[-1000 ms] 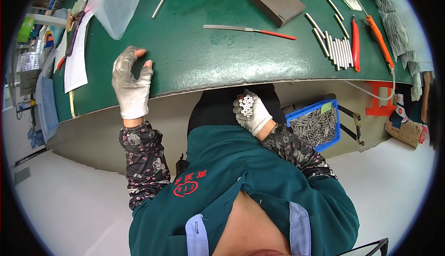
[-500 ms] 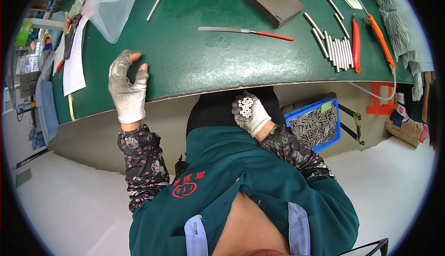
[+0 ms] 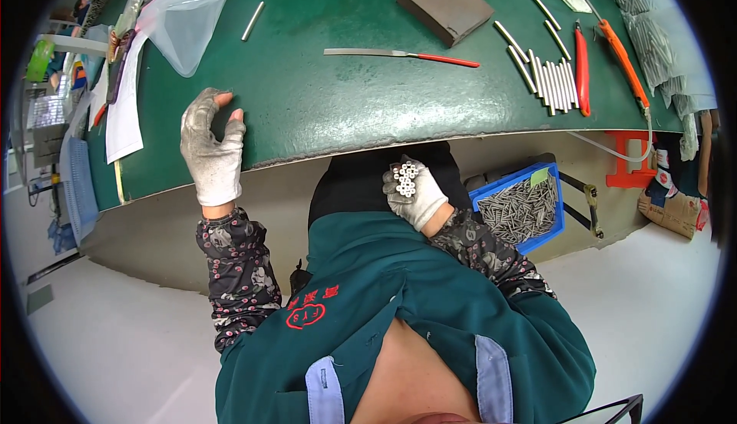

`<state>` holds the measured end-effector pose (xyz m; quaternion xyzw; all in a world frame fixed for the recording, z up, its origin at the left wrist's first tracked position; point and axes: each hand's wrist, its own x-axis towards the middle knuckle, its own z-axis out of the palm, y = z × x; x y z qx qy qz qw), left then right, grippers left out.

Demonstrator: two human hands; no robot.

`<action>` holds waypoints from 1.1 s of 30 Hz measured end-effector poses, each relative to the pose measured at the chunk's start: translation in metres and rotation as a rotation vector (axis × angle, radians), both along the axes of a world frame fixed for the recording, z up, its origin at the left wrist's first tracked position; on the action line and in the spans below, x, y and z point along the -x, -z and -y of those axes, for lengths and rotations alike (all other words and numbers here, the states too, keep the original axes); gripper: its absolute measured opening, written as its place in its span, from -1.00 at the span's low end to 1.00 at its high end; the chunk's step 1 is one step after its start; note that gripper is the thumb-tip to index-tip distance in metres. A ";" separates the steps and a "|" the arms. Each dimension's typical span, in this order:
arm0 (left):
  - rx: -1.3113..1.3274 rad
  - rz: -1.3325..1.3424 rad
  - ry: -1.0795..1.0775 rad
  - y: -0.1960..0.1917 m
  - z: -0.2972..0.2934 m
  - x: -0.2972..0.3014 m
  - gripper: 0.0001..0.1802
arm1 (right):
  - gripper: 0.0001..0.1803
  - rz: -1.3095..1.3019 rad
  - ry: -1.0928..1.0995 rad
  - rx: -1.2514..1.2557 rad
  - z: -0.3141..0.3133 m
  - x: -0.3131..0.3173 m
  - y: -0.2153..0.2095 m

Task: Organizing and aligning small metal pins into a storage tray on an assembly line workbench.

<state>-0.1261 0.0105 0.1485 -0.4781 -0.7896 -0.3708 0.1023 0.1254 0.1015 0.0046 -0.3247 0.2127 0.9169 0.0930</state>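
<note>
My right hand point(image 3: 417, 196), in a white glove, is closed around a bundle of metal tubes point(image 3: 405, 179) over my lap, just below the bench edge. Their round ends face up. My left hand point(image 3: 213, 146), gloved with bare thumb and fingertip, rests at the bench's left front edge, thumb and finger apart and nothing between them. A flat file with a red handle point(image 3: 449, 60) lies across the middle of the green bench point(image 3: 322, 109). To its right several metal tubes point(image 3: 554, 86) lie side by side, next to a red-handled tool point(image 3: 582, 71).
A brown block point(image 3: 445, 6) sits at the back. An orange-handled tool with a hose point(image 3: 623, 63) and bagged metal pieces point(image 3: 649, 44) are on the right. A blue bin point(image 3: 560, 213) of metal pieces stands below the bench. Plastic sheeting point(image 3: 192, 17) and paper point(image 3: 123, 117) lie left.
The view has shifted slightly, so the things on the bench sit a little further left. Both hands keep nearly the same place and pose, the right one still gripping the tubes.
</note>
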 end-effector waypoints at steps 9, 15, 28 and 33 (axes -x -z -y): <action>-0.084 -0.030 0.005 -0.005 0.002 -0.005 -0.70 | -0.65 -0.014 -0.040 -0.043 -0.001 0.000 -0.010; -0.153 -0.365 0.487 -0.014 -0.002 -0.066 -0.33 | -0.73 -0.141 -0.101 -0.159 -0.001 -0.006 -0.044; -0.317 0.550 0.639 -0.021 -0.053 -0.136 -0.41 | -0.71 -0.295 0.165 -0.851 -0.012 0.023 -0.134; -0.470 1.010 0.536 -0.027 -0.068 -0.111 -0.66 | -0.69 -0.154 0.190 -1.009 -0.024 0.060 -0.175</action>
